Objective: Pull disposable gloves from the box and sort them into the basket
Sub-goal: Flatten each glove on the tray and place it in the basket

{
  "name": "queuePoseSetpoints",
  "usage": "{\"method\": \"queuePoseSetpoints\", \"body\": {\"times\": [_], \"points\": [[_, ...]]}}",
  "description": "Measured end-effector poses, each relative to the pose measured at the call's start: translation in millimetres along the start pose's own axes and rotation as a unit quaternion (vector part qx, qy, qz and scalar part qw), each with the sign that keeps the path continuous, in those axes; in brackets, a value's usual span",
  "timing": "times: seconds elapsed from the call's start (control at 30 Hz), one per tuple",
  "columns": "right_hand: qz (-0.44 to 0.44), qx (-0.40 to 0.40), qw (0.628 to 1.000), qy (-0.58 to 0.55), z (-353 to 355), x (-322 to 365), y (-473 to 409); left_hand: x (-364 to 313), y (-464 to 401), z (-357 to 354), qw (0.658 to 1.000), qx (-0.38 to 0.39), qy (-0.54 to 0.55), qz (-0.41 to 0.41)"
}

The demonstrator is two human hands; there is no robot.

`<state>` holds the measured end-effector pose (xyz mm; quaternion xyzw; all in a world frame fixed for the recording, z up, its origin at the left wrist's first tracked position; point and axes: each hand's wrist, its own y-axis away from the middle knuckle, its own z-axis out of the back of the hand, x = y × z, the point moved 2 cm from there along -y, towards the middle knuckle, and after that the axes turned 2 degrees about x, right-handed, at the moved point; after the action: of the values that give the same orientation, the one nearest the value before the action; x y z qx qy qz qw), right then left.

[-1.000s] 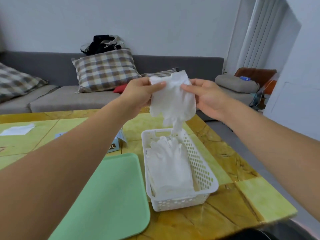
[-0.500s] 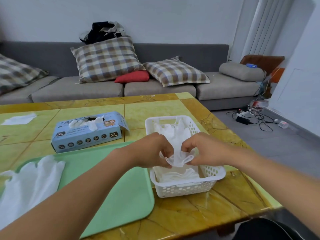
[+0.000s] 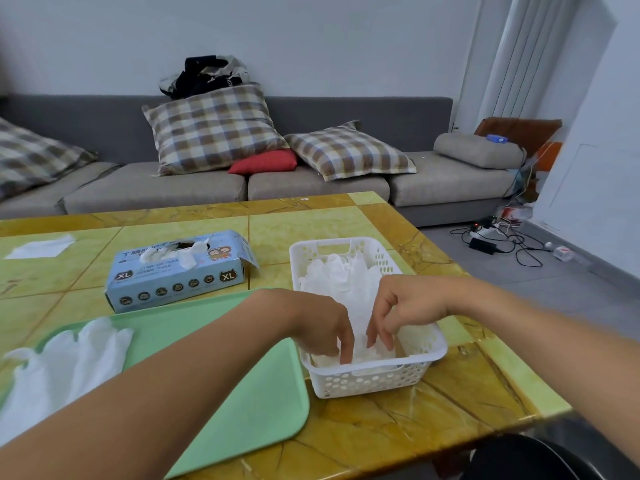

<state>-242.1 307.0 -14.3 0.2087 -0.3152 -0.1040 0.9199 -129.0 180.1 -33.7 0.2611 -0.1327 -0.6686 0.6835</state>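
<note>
Since half a second ago, your two hands went lower into the basket and their pinch on the folded glove looks looser now. On the far left, a loose glove (image 3: 65,358) lies flat on the green tray (image 3: 242,386), partly over its left edge. Behind the tray, the blue glove box (image 3: 180,271) stands on the yellow table (image 3: 450,410), with one glove (image 3: 173,254) sticking out of its top opening. Your left hand (image 3: 318,327) reaches into the white basket (image 3: 381,379), fingers pointing down and only a little bent, the tips touching the gloves in the basket (image 3: 346,282). Your right hand (image 3: 405,306) is just beside it, also with loosely bent fingers pointing down on the same pile. I cannot tell if any finger really pinches a glove; they seem to press on the pile only. The pile fills the basket from the far end to the near end.
</note>
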Motion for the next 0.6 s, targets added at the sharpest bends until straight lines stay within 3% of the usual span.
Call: {"method": "queuePoseSetpoints", "body": {"times": [0.03,0.1,0.17,0.23,0.3,0.43,0.5,0.6], "points": [[0.001,-0.012,1.000,-0.024,4,1,-2,-2,-1,0,1.000,0.005,-0.006,0.009],[0.003,-0.113,0.993,-0.045,13,1,-14,-4,-4,0,1.000,0.009,-0.017,0.018],[-0.012,-0.192,0.981,0.023,17,-3,-32,-6,-7,0,0.999,0.011,-0.021,0.023],[-0.055,-0.162,0.977,0.125,17,-5,-53,-5,-9,-1,0.999,0.012,-0.019,0.024],[-0.103,-0.172,0.968,0.154,23,-9,-66,-5,-10,-1,0.999,0.007,-0.023,0.023],[-0.071,-0.345,0.935,0.039,42,-13,-64,-8,-8,2,0.999,0.005,-0.028,0.015],[-0.058,-0.303,0.946,0.100,32,-4,-56,-6,-9,4,1.000,0.004,-0.026,0.008],[-0.084,-0.119,0.975,0.169,4,3,-50,-5,-8,6,1.000,0.000,-0.019,0.005]]}}
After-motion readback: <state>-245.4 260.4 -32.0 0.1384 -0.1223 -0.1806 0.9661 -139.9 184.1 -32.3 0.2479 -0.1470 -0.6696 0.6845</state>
